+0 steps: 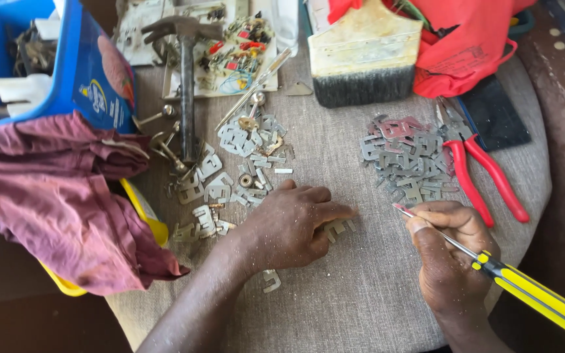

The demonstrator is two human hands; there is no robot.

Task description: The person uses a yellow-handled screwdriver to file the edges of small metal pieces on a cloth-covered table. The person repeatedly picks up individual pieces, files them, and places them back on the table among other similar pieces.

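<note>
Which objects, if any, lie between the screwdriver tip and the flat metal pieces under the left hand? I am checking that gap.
Nothing visible. Only bare grey cloth separates the yellow-and-black-handled screwdriver in the right hand from the flat grey metal pieces under the left hand.

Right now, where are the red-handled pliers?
In the head view, the red-handled pliers lie on the grey cloth's right side, beside the right pile of metal plates, above the right hand holding the yellow-handled screwdriver.

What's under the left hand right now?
The left hand lies flat on the grey cloth, covering flat metal pieces; a few poke out past its fingertips. How many lie beneath is hidden.
</note>
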